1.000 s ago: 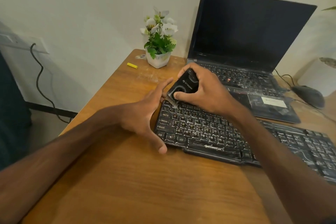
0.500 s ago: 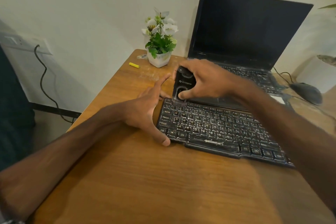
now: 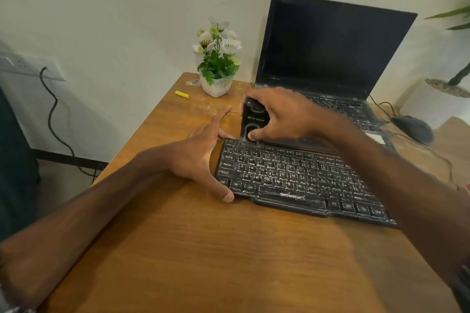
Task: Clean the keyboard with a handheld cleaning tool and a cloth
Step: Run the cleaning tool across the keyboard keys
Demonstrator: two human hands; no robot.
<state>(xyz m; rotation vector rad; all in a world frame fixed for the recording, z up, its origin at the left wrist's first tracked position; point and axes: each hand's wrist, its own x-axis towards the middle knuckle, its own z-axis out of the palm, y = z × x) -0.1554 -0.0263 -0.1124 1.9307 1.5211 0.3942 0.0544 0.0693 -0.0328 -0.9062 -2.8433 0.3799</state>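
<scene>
Your right hand [image 3: 284, 117] is curling fingers and thumb round the small black plastic handheld cleaning tool [image 3: 253, 115]. You are holding it upright, so its lower end is touching the top-left key row of the black, dust-streaked keyboard [image 3: 292, 178]. Your left hand [image 3: 201, 155] is spreading straight fingers along the keyboard's left edge, thumb at the near corner; judged: bracing against sliding. The keyboard is lying on the wooden desk [image 3: 203, 249], just before the open black laptop [image 3: 330, 58]. No cloth is showing.
</scene>
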